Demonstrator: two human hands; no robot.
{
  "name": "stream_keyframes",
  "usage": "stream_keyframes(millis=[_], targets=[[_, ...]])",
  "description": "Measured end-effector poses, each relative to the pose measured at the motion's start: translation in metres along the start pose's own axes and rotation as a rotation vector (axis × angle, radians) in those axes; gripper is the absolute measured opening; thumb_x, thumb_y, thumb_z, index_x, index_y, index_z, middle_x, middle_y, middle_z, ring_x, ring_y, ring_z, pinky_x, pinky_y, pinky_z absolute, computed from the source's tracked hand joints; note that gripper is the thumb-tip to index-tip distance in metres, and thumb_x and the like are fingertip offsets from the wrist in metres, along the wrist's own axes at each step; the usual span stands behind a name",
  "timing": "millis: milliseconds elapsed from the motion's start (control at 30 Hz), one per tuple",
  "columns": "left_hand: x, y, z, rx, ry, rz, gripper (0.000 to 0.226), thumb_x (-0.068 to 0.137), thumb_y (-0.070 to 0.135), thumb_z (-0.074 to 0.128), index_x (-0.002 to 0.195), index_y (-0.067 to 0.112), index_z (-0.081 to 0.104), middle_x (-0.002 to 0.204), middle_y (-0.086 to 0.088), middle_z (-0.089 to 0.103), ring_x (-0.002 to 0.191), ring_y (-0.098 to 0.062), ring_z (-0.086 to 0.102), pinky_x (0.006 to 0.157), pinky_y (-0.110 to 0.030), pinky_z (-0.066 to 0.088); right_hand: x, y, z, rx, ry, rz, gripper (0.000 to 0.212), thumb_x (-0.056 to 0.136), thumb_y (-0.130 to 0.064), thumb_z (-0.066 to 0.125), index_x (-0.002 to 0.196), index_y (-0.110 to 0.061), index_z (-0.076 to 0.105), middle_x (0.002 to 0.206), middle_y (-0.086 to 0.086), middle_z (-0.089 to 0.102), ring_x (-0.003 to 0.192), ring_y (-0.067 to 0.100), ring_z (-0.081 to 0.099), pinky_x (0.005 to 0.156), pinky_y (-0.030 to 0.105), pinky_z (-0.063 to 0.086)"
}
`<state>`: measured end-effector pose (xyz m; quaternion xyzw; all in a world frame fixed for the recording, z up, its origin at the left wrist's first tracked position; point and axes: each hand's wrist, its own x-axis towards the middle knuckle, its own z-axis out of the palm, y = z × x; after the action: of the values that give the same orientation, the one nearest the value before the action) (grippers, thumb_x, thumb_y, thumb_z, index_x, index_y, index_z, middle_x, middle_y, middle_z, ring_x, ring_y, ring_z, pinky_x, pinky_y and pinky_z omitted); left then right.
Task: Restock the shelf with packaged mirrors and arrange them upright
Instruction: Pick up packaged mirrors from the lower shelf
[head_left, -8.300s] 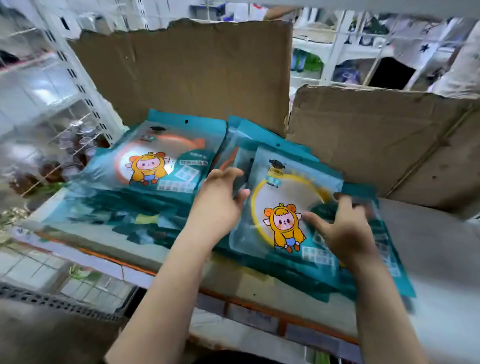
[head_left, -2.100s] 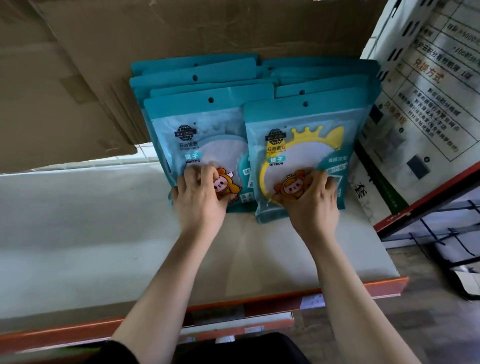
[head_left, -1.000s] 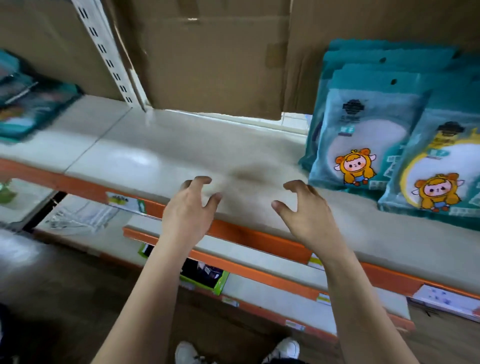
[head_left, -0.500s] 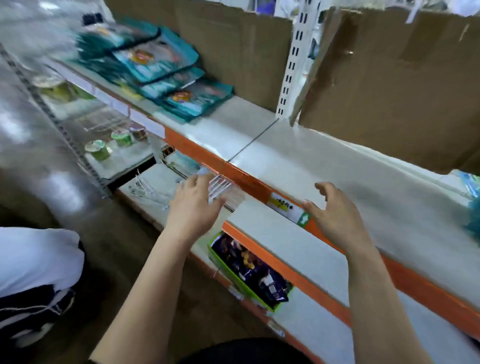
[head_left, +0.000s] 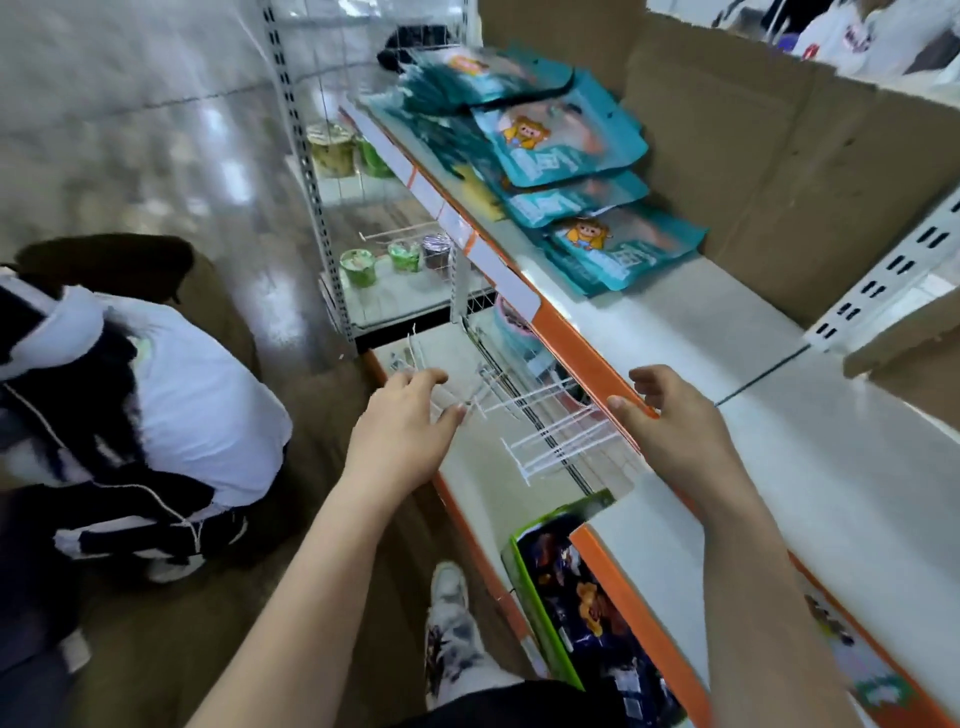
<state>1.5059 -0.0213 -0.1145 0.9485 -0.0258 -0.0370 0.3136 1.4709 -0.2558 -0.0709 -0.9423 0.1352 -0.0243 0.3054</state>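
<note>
A loose heap of teal packaged mirrors (head_left: 550, 156) with cartoon figures lies flat on the white shelf (head_left: 691, 332) at the far end, against brown cardboard. My left hand (head_left: 402, 434) hovers over the lower shelf's white wire hooks, fingers relaxed, holding nothing. My right hand (head_left: 675, 421) hangs at the shelf's orange front edge, fingers loosely curled and empty. Both hands are well short of the heap. The upright mirror stacks are out of view.
White wire hooks (head_left: 524, 415) jut from under the shelf. A green box of dark packets (head_left: 576, 603) sits on a lower shelf. Green cups (head_left: 379, 260) stand on a wire rack. A crouching person in white (head_left: 171, 400) is at the left. A metal upright (head_left: 883, 280) divides the shelf bays.
My view has swung left from the upright mirror stacks to the flat heap. Both hands let go of the stacks and moved left along the shelf edge, empty.
</note>
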Motion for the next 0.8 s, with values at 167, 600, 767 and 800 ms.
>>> stream_keyframes(millis=[167,600,767,800], targets=[[0.073,-0.022,-0.026,0.106,0.090,-0.079,0.045,0.093,0.043,0.048,0.133,0.024,0.046,0.134,-0.005,0.046,0.123,-0.029,0.044,0.095,-0.043,0.044,0.078,-0.032,0.038,0.016,-0.029,-0.066,0.043,0.091,-0.034,0.059,0.128,-0.015,0.050,0.130,0.006,0.056,0.118,0.023,0.052,0.099,0.038,0.041],[0.288,-0.016,-0.077,0.075,0.060,0.005,0.042,0.092,0.038,0.051,0.130,0.021,0.049,0.129,-0.006,0.053,0.120,-0.024,0.048,0.095,-0.038,0.042,0.283,-0.090,0.055,0.259,0.010,0.057,0.038,0.089,-0.027,0.062,0.123,-0.016,0.050,0.122,0.005,0.059,0.109,0.020,0.057,0.095,0.040,0.046],[0.348,0.002,-0.086,0.063,0.065,0.096,0.041,0.093,0.039,0.050,0.130,0.022,0.049,0.132,-0.002,0.051,0.117,-0.020,0.049,0.093,-0.032,0.038,0.322,-0.105,0.053,0.219,0.018,0.054,0.044,0.091,-0.028,0.059,0.131,-0.017,0.046,0.132,0.002,0.053,0.111,0.017,0.053,0.093,0.031,0.041],[0.361,0.006,-0.090,0.061,0.063,0.113,0.041,0.093,0.039,0.050,0.131,0.022,0.048,0.132,-0.002,0.050,0.118,-0.020,0.049,0.093,-0.033,0.039,0.329,-0.108,0.053,0.201,0.030,0.053,0.044,0.091,-0.029,0.059,0.132,-0.018,0.046,0.132,0.002,0.053,0.115,0.018,0.052,0.092,0.029,0.039]])
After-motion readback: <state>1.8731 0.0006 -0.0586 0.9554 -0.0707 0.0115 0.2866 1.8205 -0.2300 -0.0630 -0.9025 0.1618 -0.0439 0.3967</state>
